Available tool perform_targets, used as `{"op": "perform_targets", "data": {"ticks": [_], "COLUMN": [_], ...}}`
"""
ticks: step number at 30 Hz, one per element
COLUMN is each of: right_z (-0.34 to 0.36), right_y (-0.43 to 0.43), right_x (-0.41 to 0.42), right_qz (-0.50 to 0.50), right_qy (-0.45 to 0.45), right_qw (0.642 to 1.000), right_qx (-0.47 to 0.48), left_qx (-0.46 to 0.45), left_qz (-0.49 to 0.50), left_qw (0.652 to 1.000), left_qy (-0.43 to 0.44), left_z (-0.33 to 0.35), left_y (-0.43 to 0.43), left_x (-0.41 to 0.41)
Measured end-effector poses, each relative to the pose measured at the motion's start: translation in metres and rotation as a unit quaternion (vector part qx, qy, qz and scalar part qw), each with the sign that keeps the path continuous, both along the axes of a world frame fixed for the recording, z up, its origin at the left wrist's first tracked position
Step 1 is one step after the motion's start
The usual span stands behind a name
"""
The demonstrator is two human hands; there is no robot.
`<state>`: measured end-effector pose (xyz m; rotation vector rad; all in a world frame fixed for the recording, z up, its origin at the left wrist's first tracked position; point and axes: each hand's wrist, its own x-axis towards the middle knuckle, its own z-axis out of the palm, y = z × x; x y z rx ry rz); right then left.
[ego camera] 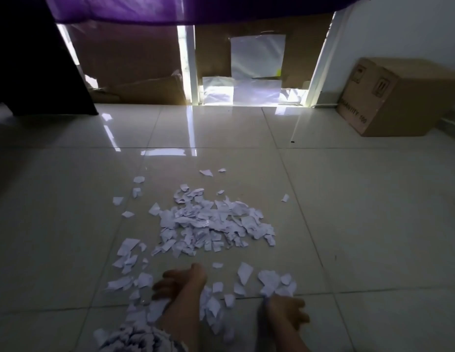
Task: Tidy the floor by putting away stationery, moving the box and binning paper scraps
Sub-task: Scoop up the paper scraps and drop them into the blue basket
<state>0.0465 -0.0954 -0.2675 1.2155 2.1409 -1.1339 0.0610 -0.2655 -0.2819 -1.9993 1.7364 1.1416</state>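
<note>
Left hand [179,282] spread flat on floor | right hand [285,309] pinching paper scraps [208,222] | main pile just ahead

The cardboard box [396,97] runs off the right edge, and its printed symbols are too small to make out. Both forearms are cut by the bottom edge, and the left hand [179,283] covers some paper scraps [208,222]. The right hand [285,311] is blurred, so its grip cannot be judged.
</note>
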Motion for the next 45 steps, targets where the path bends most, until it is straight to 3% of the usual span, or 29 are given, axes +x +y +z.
{"op": "perform_targets", "data": {"ticks": [3, 7, 9, 10, 12, 13, 14, 16, 18, 22, 25, 29, 35, 38, 45], "right_z": [-0.004, -0.001, -0.009, -0.018, -0.041, -0.057, -0.072, -0.099, -0.091, -0.069, -0.054, -0.041, -0.052, -0.059, -0.062], "right_y": [-0.029, -0.062, -0.066, -0.067, -0.064, -0.064, -0.063, -0.067, -0.077, -0.103, -0.118, -0.12, -0.096, -0.102, -0.146], "right_x": [-0.006, 0.009, 0.028, 0.039, 0.056, 0.062, 0.068, 0.069, 0.064, 0.021, -0.008, -0.045, -0.112, -0.125, -0.086], "right_qz": [0.149, 0.271, 0.376, 0.456, 0.604, 0.634, 0.634, 0.627, 0.633, 0.606, 0.529, 0.442, 0.429, 0.46, 0.519], "right_qy": [0.126, 0.237, 0.219, 0.191, 0.166, 0.172, 0.192, 0.21, 0.194, 0.195, 0.246, 0.318, 0.174, 0.154, 0.241], "right_qw": [0.979, 0.929, 0.898, 0.869, 0.764, 0.725, 0.715, 0.722, 0.726, 0.755, 0.803, 0.827, 0.874, 0.868, 0.82], "right_qx": [-0.049, -0.09, -0.058, -0.004, 0.156, 0.204, 0.226, 0.206, 0.188, 0.158, 0.126, 0.138, 0.148, 0.106, -0.013], "left_qx": [0.018, -0.106, -0.151, -0.158, -0.104, -0.061, -0.025, 0.004, -0.017, -0.046, -0.084, -0.151, -0.111, -0.085, -0.035], "left_qz": [0.073, -0.092, -0.11, -0.091, 0.005, 0.063, 0.104, 0.087, -0.007, -0.104, -0.101, -0.072, -0.038, -0.07, -0.072], "left_qw": [0.996, 0.973, 0.967, 0.974, 0.992, 0.993, 0.991, 0.993, 0.994, 0.96, 0.948, 0.956, 0.959, 0.949, 0.922], "left_qy": [0.04, 0.184, 0.172, 0.136, 0.077, 0.073, 0.076, 0.082, 0.106, 0.256, 0.29, 0.242, 0.256, 0.296, 0.378], "left_z": [-0.004, -0.008, -0.01, -0.011, -0.01, -0.009, -0.009, -0.011, -0.018, -0.016, -0.008, -0.008, -0.026, -0.036, -0.042], "left_y": [-0.005, -0.023, -0.024, -0.023, -0.02, -0.02, -0.02, -0.016, -0.014, -0.018, -0.029, -0.046, -0.058, -0.058, -0.051], "left_x": [0.015, 0.022, 0.032, 0.038, 0.047, 0.049, 0.049, 0.049, 0.045, 0.025, 0.007, -0.008, -0.023, -0.028, -0.049]}}
